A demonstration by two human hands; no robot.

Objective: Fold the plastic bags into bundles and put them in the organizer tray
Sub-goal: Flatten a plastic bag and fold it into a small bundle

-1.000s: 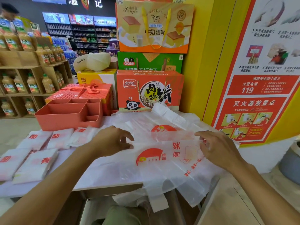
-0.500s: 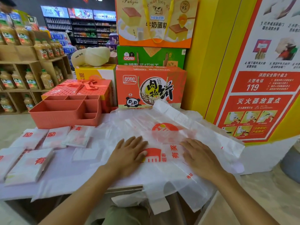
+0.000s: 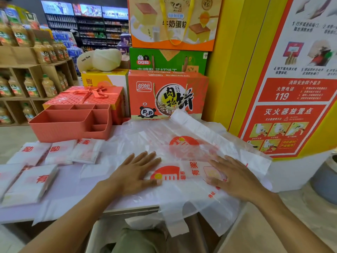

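I press my left hand (image 3: pixel 135 172) and right hand (image 3: pixel 235 177) flat, fingers straight, on the plastic bag (image 3: pixel 191 148); thin, slippery film, best pinched at its folded edge.

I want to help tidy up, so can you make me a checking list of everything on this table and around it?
Surface: table, mostly covered by bags.
Job's things: one bag folded into a strip near the front edge, lying on loose bags; several bundles on the left; tray behind them, no bundles seen inside.
Clutter: gift box, snack boxes and pillow at the back.
Hands: left hand and right hand both flat, pressing the strip.
Cables: nothing seen.
Surroundings: shelves of bottles on the left; poster on the right wall.
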